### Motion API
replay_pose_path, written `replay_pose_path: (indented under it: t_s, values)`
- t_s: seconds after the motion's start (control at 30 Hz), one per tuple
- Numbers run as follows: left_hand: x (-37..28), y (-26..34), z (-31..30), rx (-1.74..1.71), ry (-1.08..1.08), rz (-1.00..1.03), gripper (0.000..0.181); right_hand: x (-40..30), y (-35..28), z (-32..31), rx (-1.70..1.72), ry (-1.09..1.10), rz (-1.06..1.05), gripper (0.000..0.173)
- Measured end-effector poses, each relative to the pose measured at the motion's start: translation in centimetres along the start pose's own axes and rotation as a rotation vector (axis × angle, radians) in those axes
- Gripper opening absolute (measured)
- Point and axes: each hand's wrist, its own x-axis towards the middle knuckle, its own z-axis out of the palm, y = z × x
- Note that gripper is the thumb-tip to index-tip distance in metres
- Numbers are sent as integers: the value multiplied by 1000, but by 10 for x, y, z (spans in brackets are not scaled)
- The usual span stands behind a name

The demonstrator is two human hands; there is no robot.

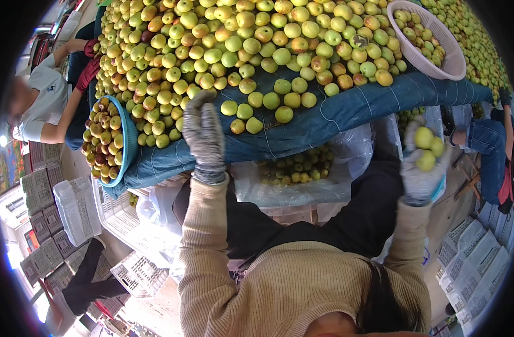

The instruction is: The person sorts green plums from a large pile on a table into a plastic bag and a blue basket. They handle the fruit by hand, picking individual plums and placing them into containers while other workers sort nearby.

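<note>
My right hand (417,179), in a grey-white knitted glove, is turned palm up at the right. Three yellow-green jujubes (425,155) rest in it, beside a lined crate (391,131) below the table edge. My left hand (204,137), gloved alike, reaches over the front edge of a dark blue cloth (282,141). Its fingertips are at the large pile of jujubes (236,44), and whether anything sits under them is hidden. Several loose jujubes (270,101) lie on the cloth to the right of that hand.
A blue basket (130,141) of browner jujubes stands left; a pink basket (455,63) holds more at upper right. Below the table edge is a plastic-lined crate (299,196) with fruit. A co-worker in red gloves (88,69) reaches into the pile. White crates (471,269) stand at right.
</note>
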Motion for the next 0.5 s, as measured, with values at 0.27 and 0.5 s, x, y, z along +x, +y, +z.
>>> replay_pose_path:
  t_s: [0.27,0.5]
  values:
    - [-1,-35,-12,-133,-239,-380,44,-34,-151,-169,-465,960,-453,55]
    - [10,-49,14,-53,-394,-173,46,-25,-105,-106,-808,972,-625,44]
